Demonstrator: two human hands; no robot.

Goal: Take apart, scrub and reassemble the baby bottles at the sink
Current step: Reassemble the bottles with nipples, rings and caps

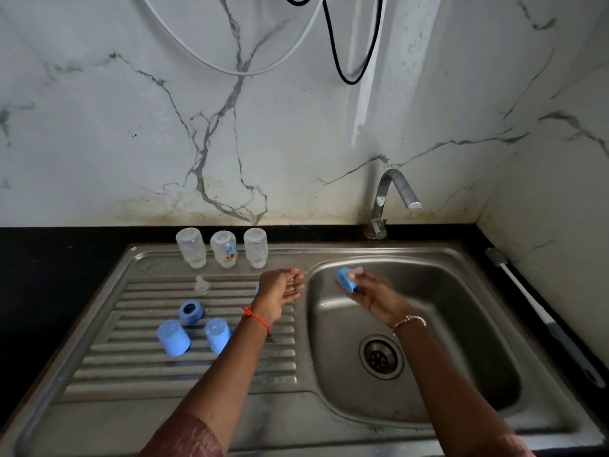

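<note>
— What sits at the left of the drainboard [131, 374]?

— Two blue caps [173, 338] stand side by side on the ribs, with a loose blue ring [190, 312] just beyond them. Farther back, a clear teat [200, 285] stands alone.

— And the bottles?

— Three clear bottles [224, 249] stand in a row mouth down along the drainboard's far edge, close together.

— The left hand?

— The left hand [280, 288] hovers over the right end of the drainboard with its fingers straight and spread, holding nothing. A sliver of something blue shows behind its wrist; I cannot tell what it is.

— The right one?

— The right hand [372, 296] is over the far left part of the sink basin [461, 324]. Its fingers pinch a blue collar [346, 280], and a pale teat pokes out at the collar's far side.

— Beyond that?

— The drain [381, 356] lies nearer, below that hand. The tap [392, 199] rises at the far rim. A long bottle brush [540, 321] lies on the dark counter to the right.
</note>
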